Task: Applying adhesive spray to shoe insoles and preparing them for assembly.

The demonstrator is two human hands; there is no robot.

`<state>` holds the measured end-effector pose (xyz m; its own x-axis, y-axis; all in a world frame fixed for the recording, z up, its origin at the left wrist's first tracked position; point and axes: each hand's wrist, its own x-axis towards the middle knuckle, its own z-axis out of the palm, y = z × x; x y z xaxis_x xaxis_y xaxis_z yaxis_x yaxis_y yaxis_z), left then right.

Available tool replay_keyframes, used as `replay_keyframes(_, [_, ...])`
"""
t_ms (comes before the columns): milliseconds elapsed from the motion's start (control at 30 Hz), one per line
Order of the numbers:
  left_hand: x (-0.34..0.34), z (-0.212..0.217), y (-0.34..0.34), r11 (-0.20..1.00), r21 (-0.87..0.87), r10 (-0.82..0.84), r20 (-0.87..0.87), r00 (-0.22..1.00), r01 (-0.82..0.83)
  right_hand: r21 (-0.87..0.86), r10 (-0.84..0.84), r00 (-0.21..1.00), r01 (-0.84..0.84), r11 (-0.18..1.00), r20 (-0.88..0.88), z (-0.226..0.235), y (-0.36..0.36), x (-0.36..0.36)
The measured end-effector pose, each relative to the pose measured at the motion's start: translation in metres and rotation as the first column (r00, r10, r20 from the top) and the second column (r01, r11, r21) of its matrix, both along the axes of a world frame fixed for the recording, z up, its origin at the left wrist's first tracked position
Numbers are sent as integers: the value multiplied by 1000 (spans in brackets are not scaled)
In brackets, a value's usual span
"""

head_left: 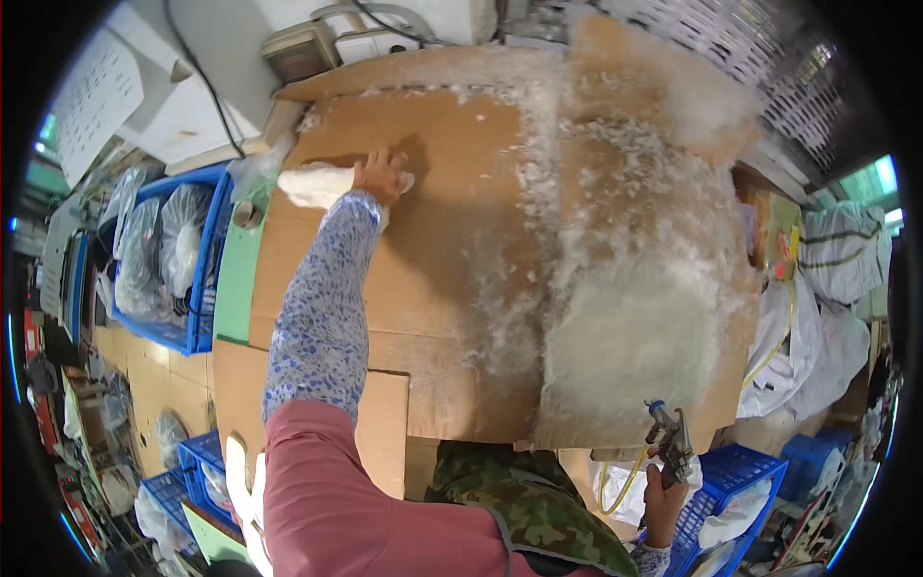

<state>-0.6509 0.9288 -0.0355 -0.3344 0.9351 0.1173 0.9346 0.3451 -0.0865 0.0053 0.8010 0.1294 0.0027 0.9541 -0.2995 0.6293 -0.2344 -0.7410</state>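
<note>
1. Spray gun (675, 450), clasped in right hand (663, 500) near worktop (433, 125) edge: slackened grip could drop it.
2. White wad (312, 186), on worktop under left hand (381, 177), grip indeterminable: loose fluff (630, 144) could cling.

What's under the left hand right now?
A white, soft-looking piece shows under the left hand, sticking out mostly to its left, over brown cardboard. What the palm hides and the cardboard directly beneath the piece can't be seen.

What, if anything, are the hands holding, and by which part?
The right hand holds a metal spray gun by its lower, handle end. The left hand is on a soft white piece; whether it grips that cannot be told.
</note>
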Motion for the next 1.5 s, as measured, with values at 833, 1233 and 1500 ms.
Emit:
replay_keyframes(833, [60,270,-41,891,452,44,21,999,-49,232,263,949,-220,948,-173,3,34,88])
replay_keyframes(1233, [342,304,-3,812,520,-527,455,718,266,310,252,936,-170,935,-245,-7,40,171])
replay_keyframes(1500, [442,273,-22,918,390,-383,826,413,72,202,142,962,-94,975,-233,-1,34,193])
